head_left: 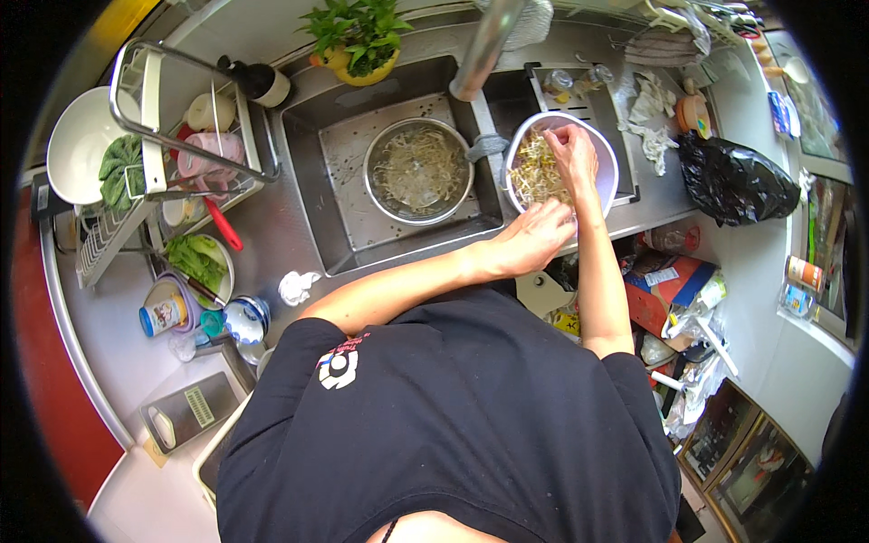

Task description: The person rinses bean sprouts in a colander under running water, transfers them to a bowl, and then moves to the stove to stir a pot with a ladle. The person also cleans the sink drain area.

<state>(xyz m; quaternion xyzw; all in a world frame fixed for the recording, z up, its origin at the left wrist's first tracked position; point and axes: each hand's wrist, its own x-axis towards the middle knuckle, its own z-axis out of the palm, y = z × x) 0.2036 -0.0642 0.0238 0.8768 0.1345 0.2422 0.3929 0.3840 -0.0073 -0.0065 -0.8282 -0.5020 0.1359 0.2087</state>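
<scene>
Head cam, left fisheye: worn by the person (453, 416) at the sink (339, 195), looking steeply down from close above, wide enough to catch both sides of it.

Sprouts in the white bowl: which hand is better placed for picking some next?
Probably the right hand: it reaches over the bowl, close to the sprouts. The left hand is at the near rim.

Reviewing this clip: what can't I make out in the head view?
All in the head view:
- Whether the right hand pinches anything: its fingertips are too small to tell.
- The left hand's palm: hidden by its own back.
- The bottom of the white round bowl: covered by pale bean sprouts and the right hand.
- Contents of the black plastic bag: hidden by opaque plastic.
</scene>
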